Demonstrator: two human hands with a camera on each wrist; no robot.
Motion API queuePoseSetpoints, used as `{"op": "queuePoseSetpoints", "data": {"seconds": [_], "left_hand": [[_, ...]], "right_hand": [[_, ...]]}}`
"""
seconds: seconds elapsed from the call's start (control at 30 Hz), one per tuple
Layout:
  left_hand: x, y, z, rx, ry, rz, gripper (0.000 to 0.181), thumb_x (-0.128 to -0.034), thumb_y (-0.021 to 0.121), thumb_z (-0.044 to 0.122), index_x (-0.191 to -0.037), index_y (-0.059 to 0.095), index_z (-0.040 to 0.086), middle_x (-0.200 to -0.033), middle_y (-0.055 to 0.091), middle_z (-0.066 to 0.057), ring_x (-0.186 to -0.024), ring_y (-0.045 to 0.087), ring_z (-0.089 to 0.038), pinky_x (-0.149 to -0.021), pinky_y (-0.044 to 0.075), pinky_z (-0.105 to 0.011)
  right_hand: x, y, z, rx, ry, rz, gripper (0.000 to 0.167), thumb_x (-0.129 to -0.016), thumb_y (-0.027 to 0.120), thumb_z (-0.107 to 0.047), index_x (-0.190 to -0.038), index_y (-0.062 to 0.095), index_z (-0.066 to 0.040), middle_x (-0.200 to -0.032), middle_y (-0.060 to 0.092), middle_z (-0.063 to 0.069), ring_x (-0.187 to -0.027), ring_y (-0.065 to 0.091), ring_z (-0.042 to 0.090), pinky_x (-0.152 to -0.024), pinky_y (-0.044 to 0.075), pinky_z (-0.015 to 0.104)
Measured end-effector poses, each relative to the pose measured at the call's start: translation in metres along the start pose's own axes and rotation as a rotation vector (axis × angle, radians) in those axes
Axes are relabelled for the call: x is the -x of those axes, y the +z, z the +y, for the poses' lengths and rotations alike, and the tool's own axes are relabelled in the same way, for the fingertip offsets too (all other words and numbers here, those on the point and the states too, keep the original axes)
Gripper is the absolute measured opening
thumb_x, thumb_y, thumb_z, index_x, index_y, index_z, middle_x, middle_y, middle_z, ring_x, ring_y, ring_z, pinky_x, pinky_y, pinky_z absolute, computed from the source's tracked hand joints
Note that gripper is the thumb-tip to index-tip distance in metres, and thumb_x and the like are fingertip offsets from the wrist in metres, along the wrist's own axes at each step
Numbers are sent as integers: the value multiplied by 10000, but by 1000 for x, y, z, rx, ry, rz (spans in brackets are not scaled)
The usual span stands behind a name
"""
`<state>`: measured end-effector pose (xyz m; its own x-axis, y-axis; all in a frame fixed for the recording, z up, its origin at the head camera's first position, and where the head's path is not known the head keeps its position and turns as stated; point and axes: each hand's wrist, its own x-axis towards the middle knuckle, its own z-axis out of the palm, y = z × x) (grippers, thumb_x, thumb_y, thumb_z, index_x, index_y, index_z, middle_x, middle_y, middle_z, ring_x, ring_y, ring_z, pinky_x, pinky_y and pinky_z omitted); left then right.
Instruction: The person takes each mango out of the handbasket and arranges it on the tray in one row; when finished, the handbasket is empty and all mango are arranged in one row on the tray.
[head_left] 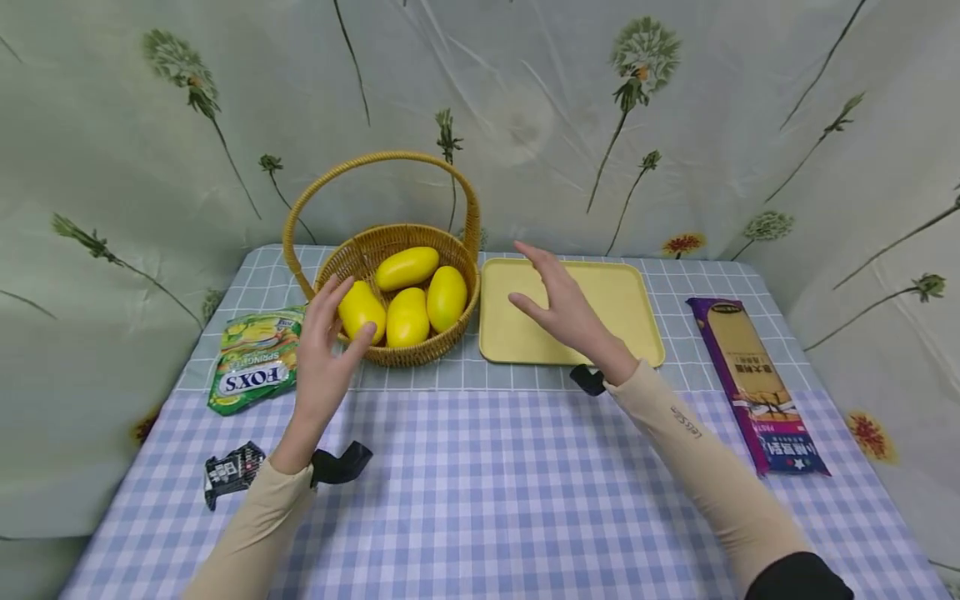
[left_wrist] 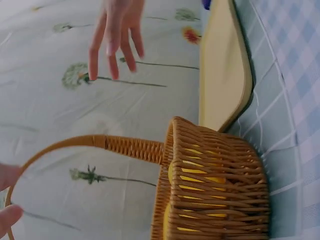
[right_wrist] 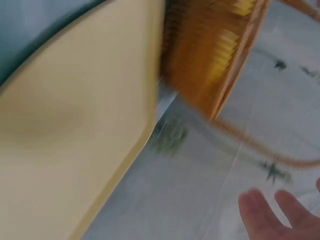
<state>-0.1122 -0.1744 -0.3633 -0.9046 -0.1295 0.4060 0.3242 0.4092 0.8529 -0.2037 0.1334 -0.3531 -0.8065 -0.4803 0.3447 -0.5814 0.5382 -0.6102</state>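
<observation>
A wicker basket [head_left: 405, 357] with a tall handle holds several yellow oval fruits [head_left: 407, 268]. My left hand [head_left: 324, 358] hangs in front of the basket's left side in the head view, fingers spread, holding nothing. Over the yellow tray [head_left: 502, 350], my right hand [head_left: 566, 312] is raised with thumb and fingers apart and nothing between them. The left wrist view shows the basket [left_wrist: 220, 185] from the side and my right hand [left_wrist: 120, 35] beyond it. In the right wrist view, the tray [right_wrist: 75, 115] lies near the blurred basket [right_wrist: 200, 60].
A green FOX'S bag [head_left: 257, 358] lies left of the basket, and a small black packet [head_left: 232, 471] nearer the front left. On the right is a purple pasta packet [head_left: 757, 383]. A flower-printed cloth [head_left: 525, 125] hangs behind the checked tabletop [head_left: 480, 500].
</observation>
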Motion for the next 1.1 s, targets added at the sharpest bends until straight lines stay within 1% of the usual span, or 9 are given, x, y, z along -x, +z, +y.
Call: {"op": "queuePoseSetpoints", "data": {"seconds": [0.13, 0.23, 0.33, 0.43, 0.6, 0.73, 0.93, 1.03, 1.1], "left_hand": [[11, -11, -4, 207, -120, 118, 481, -958, 573, 69, -1420, 443, 47, -1475, 342, -18, -1348, 319, -255, -1069, 321, -477], [15, -15, -13, 290, -237, 158, 496, -971, 557, 94, -1443, 407, 61, -1494, 301, -10, -1359, 296, -270, -1079, 307, -464], [17, -15, -27, 371, -369, 142, 545, -977, 553, 131, -1484, 354, 132, -1537, 204, -3, -1380, 253, -274, -1082, 304, -466], [16, -13, -42, 438, -471, 88, 593, -989, 536, 165, -1520, 276, 208, -1568, 108, 12, -1385, 236, -281, -1080, 304, -466], [13, -3, -57, 507, -530, 10, 618, -1013, 486, 181, -1545, 175, 220, -1582, 12, 53, -1357, 287, -277, -1068, 313, -486], [9, 3, -58, 526, -566, -4, 631, -1016, 466, 153, -1550, 137, 221, -1585, -49, 45, -1353, 270, -275, -1071, 305, -485], [7, 8, -65, 474, -585, 15, 637, -1009, 486, 149, -1546, 163, 258, -1588, -23, -3, -1374, 240, -276, -1057, 330, -485], [6, 9, -66, 468, -588, 16, 638, -1007, 492, 146, -1545, 168, 261, -1587, -20, -7, -1370, 246, -281, -1054, 337, -483], [5, 10, -66, 468, -597, 13, 640, -1005, 493, 145, -1544, 169, 268, -1587, -22, -8, -1364, 252, -277, -1056, 337, -473]], "right_hand": [[-21, 20, -13, -161, 26, -86, 643, -964, 598, -199, -1508, 272, -100, -1474, 338, 158, -1218, 453, 349, -984, 410, 473], [-36, 34, -21, -259, 55, -155, 619, -973, 581, -193, -1506, 277, -112, -1453, 363, 182, -1162, 504, 358, -945, 449, 459], [-50, 48, -26, -341, 93, -224, 601, -981, 565, -195, -1505, 278, -129, -1437, 386, 189, -1130, 533, 336, -905, 476, 415], [-62, 63, -30, -377, 148, -295, 594, -985, 556, -231, -1506, 278, -164, -1437, 385, 191, -1123, 548, 312, -881, 487, 367], [-78, 81, -35, -398, 235, -394, 590, -989, 546, -252, -1508, 275, -175, -1453, 349, 216, -1006, 609, 328, -818, 513, 379], [-85, 92, -38, -334, 282, -446, 573, -993, 539, -259, -1504, 295, -176, -1451, 355, 212, -819, 640, 300, -717, 529, 333], [-91, 107, -45, -111, 247, -489, 569, -982, 551, -282, -1489, 335, -141, -1160, 603, 168, -634, 614, 228, -623, 499, 280], [-93, 113, -47, -14, 226, -503, 569, -981, 550, -288, -1488, 340, -136, -1217, 588, 130, -753, 612, 226, -709, 483, 304], [-95, 118, -47, 45, 214, -512, 570, -984, 544, -289, -1491, 334, -135, -1299, 553, 121, -941, 598, 225, -818, 460, 319]]}}
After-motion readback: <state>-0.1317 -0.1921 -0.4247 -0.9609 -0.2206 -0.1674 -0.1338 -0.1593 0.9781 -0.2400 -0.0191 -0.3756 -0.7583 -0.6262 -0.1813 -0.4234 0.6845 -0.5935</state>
